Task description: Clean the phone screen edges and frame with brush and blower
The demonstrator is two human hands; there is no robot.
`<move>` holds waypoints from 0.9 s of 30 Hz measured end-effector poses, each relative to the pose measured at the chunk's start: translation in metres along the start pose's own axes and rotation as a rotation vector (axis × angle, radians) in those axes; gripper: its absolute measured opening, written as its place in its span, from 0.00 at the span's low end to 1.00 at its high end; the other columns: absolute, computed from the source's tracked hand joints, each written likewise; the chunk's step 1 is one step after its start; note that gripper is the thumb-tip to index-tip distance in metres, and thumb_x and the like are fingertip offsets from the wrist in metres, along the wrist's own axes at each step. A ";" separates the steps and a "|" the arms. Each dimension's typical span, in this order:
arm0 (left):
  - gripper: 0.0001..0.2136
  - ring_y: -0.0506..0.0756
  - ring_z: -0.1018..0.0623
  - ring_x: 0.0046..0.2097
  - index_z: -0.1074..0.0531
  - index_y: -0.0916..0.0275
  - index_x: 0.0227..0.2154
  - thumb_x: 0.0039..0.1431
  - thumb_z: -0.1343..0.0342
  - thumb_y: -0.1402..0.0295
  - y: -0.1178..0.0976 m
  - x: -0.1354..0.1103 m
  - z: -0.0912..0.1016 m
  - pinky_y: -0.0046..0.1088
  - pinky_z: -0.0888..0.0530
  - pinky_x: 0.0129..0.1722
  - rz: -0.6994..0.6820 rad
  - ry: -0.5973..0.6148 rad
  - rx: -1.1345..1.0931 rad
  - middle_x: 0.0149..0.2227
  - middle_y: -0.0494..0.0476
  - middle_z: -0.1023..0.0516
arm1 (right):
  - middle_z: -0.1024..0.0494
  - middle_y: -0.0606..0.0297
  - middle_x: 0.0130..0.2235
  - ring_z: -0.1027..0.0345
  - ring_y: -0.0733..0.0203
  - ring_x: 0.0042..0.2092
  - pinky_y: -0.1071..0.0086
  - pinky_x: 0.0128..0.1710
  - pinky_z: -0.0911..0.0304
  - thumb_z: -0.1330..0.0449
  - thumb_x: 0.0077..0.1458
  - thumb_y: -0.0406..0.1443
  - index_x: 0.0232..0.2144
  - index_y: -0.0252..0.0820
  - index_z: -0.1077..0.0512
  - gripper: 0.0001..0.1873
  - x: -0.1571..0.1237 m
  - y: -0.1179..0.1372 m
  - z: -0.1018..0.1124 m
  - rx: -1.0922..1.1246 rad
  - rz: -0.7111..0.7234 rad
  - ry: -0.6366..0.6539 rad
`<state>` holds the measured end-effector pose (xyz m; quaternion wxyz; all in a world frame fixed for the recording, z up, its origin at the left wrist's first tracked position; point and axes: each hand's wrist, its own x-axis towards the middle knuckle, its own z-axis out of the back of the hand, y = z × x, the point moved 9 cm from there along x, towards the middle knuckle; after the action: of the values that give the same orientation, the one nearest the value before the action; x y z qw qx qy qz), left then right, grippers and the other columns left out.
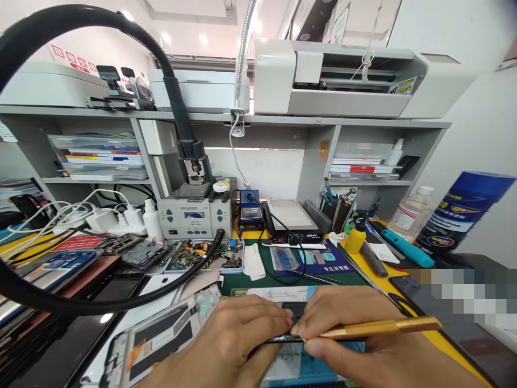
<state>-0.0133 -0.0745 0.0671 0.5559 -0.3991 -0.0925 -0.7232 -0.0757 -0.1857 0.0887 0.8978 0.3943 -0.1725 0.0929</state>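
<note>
My left hand (226, 345) and my right hand (355, 334) meet at the bottom centre over a small dark phone part (283, 338), seen edge-on between the fingertips. The left fingers pinch its left end. A gold-coloured tool (383, 327) lies in my right hand, its tip on the part and its shaft pointing right. Under the hands lies a blue work pad (291, 361) on the green mat (242, 280). A white phone frame (161, 337) rests just left of my left hand.
A thick black hose (81, 21) arcs from the rework station (194, 215) across the left. A tray of small boards (210, 256), a heating plate (294, 218), a yellow bottle (355, 237), a blue-handled tool (404, 248) and a blue spray can (460, 210) stand behind. Phones are stacked at left.
</note>
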 end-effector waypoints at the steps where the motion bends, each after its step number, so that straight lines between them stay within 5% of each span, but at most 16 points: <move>1: 0.12 0.57 0.15 0.45 0.23 0.70 0.47 0.63 0.46 0.82 0.000 0.000 0.000 0.30 0.19 0.50 -0.003 0.000 -0.006 0.42 0.66 0.14 | 0.15 0.65 0.36 0.21 0.61 0.40 0.74 0.39 0.27 0.34 0.60 0.32 0.37 0.43 0.19 0.03 -0.001 -0.005 -0.001 0.001 -0.032 0.009; 15: 0.14 0.57 0.15 0.48 0.23 0.69 0.50 0.63 0.43 0.81 0.003 -0.001 0.002 0.29 0.19 0.50 -0.003 -0.011 -0.020 0.44 0.64 0.14 | 0.15 0.68 0.36 0.21 0.63 0.39 0.73 0.43 0.28 0.35 0.57 0.28 0.36 0.44 0.20 0.07 -0.003 0.007 0.010 -0.058 0.035 -0.023; 27: 0.14 0.52 0.17 0.49 0.22 0.70 0.48 0.60 0.43 0.84 0.004 -0.001 0.003 0.20 0.25 0.55 0.002 -0.041 -0.008 0.44 0.62 0.14 | 0.17 0.66 0.35 0.23 0.59 0.39 0.69 0.41 0.31 0.35 0.57 0.31 0.34 0.44 0.20 0.04 -0.010 -0.015 0.010 -0.026 -0.106 -0.033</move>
<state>-0.0085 -0.0732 0.0672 0.5533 -0.4160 -0.1005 -0.7146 -0.0828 -0.2036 0.0816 0.9035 0.3929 -0.1672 0.0363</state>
